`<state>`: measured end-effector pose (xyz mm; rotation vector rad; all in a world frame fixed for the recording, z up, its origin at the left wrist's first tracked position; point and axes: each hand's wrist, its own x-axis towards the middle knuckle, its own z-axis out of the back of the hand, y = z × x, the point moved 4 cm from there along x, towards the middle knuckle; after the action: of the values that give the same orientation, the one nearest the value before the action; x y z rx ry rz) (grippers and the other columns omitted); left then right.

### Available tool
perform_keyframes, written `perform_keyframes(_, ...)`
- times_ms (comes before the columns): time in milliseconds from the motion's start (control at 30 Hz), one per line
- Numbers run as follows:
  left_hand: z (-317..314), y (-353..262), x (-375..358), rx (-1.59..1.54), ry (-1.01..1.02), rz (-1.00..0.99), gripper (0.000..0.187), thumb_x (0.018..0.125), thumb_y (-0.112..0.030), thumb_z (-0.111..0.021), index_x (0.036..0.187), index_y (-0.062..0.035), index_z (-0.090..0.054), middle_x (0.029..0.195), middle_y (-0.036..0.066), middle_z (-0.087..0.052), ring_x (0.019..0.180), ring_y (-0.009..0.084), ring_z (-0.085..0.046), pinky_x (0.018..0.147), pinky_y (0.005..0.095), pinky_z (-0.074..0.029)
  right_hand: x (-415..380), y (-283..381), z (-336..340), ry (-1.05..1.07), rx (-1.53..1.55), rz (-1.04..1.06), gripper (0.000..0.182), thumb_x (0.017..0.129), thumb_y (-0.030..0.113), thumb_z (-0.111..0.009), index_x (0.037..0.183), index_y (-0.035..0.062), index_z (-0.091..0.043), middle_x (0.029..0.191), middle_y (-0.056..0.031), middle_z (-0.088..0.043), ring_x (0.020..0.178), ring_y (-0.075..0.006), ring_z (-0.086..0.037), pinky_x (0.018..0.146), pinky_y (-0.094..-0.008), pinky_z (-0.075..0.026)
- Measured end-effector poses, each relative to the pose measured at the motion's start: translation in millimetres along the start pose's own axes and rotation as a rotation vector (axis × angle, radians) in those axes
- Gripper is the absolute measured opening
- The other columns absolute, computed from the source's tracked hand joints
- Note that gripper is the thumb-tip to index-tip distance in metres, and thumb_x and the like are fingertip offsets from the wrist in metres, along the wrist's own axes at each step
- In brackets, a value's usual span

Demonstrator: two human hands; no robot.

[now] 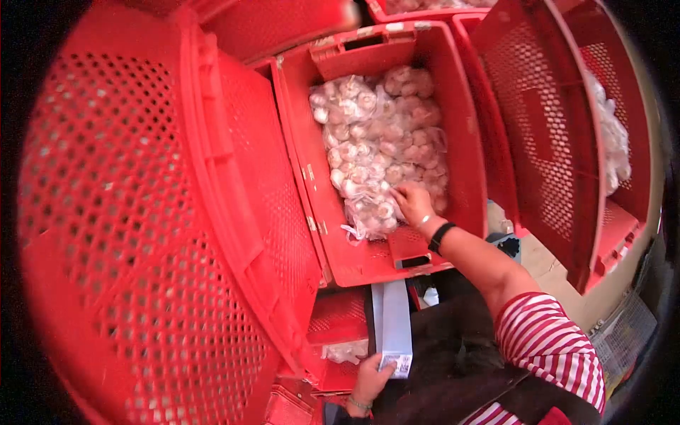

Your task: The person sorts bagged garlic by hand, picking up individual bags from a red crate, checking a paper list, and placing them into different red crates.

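Observation:
In the middle stands a red plastic crate (467,134) holding several clear or net bags of garlic bulbs (382,134). My right hand (414,204) reaches into its near end, fingers closed at a bag of garlic (372,209); part of the grip is hidden behind the hand. Below the crate, my left hand (372,382) grips the lower end of a long, narrow, pale blue-white box (395,326), which has a printed label with a square code near that end.
A tall perforated red crate (134,212) fills the left side. Another red crate (538,106) stands tilted at the right, with bagged white goods (613,142) beyond it. Lower down, a red crate (336,312) contains a clear bag (345,351). A wire-mesh basket (627,333) sits at the far right.

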<state>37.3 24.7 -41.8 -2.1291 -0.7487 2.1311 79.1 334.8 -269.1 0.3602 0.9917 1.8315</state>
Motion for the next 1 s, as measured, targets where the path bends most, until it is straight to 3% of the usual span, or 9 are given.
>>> perform_keyframes(200,19.1,57.6,16.8,-0.105,0.005,0.16,0.025,0.082,-0.007,-0.059,0.106,0.0019,-0.059,0.094,0.004,-0.064,0.087,0.0106,-0.057,0.079,0.0265,-0.046,63.8,-27.7,-82.0,-0.239,0.105,0.215,0.01,0.079,0.011,-0.058,0.081,0.0014,-0.06,0.084,-0.0164,-0.059,0.079,-0.0354,-0.058,0.068,-0.0391,-0.048)
perform_keyframes(267,22.0,58.4,16.5,-0.282,-0.09,0.117,0.028,0.08,-0.002,-0.053,0.108,0.0011,-0.057,0.092,0.004,-0.062,0.082,0.0124,-0.058,0.076,0.0271,-0.047,60.0,-47.7,-98.2,-0.132,-0.005,0.235,0.016,0.077,0.009,-0.057,0.092,0.0033,-0.06,0.097,-0.0143,-0.059,0.089,-0.0334,-0.057,0.074,-0.0373,-0.048)
perform_keyframes(367,28.9,62.7,17.1,-0.325,-0.04,0.203,0.029,0.081,-0.005,-0.058,0.11,0.0022,-0.056,0.1,0.006,-0.062,0.089,0.0121,-0.057,0.081,0.0269,-0.046,46.8,-46.8,-100.4,0.227,-0.345,0.294,0.042,0.071,0.005,-0.056,0.113,0.007,-0.05,0.122,-0.0123,-0.046,0.117,-0.0307,-0.041,0.085,-0.0457,-0.042)
perform_keyframes(467,21.0,56.0,20.0,-0.388,-0.033,0.18,0.028,0.081,-0.004,-0.057,0.109,0.0025,-0.056,0.098,0.005,-0.062,0.087,0.012,-0.057,0.08,0.0268,-0.046,47.6,-50.8,-92.9,0.34,-0.374,0.359,0.046,0.071,0.006,-0.056,0.116,0.0075,-0.047,0.123,-0.0131,-0.044,0.119,-0.0315,-0.039,0.085,-0.0491,-0.041)
perform_keyframes(600,13.6,36.3,20.5,-0.411,-0.016,0.148,0.027,0.08,-0.001,-0.055,0.106,0.0022,-0.057,0.091,0.004,-0.062,0.082,0.0121,-0.058,0.076,0.0268,-0.047,66.4,-46.9,-112.4,0.464,-0.504,0.275,0.03,0.07,0.008,-0.057,0.099,0.0044,-0.054,0.105,-0.0175,-0.056,0.096,-0.0306,-0.056,0.079,-0.0396,-0.047)
perform_keyframes(667,8.6,51.0,21.7,-0.317,-0.037,0.086,0.026,0.08,-0.002,-0.055,0.106,0.0021,-0.057,0.09,0.004,-0.062,0.081,0.0123,-0.057,0.075,0.0266,-0.047,77.8,-39.8,-123.9,0.457,-0.694,0.485,0.02,0.069,0.01,-0.058,0.089,0.0047,-0.057,0.086,-0.015,-0.061,0.078,-0.0296,-0.061,0.069,-0.0354,-0.05)
perform_keyframes(733,3.5,53.0,19.1,-0.352,-0.017,0.097,0.026,0.08,-0.004,-0.056,0.105,0.0025,-0.058,0.089,0.004,-0.062,0.08,0.0124,-0.057,0.074,0.027,-0.047,78.7,-34.7,-130.6,0.485,-0.703,0.47,0.018,0.067,0.014,-0.061,0.083,0.0063,-0.06,0.077,-0.0132,-0.061,0.078,-0.0283,-0.061,0.069,-0.0374,-0.05)
perform_keyframes(867,-13.7,31.2,-5.4,-0.15,0.046,0.136,0.025,0.078,-0.007,-0.056,0.101,0.0028,-0.06,0.086,0.006,-0.063,0.081,0.013,-0.058,0.074,0.0279,-0.046,45.7,-3.1,-115.1,0.633,-0.694,0.538,0.032,0.06,0.021,-0.067,0.085,0.0018,-0.058,0.069,-0.0136,-0.062,0.068,-0.0291,-0.062,0.062,-0.0398,-0.05)
perform_keyframes(1000,-42.2,-16.1,-39.4,0.084,0.164,0.106,0.023,0.08,-0.011,-0.056,0.097,0.0025,-0.062,0.086,0.006,-0.064,0.081,0.0141,-0.058,0.075,0.0285,-0.046,23.0,65.3,-41.4,0.658,-0.534,0.339,0.042,0.064,0.029,-0.066,0.094,-0.0008,-0.06,0.068,-0.0159,-0.063,0.064,-0.0325,-0.063,0.059,-0.0422,-0.05)
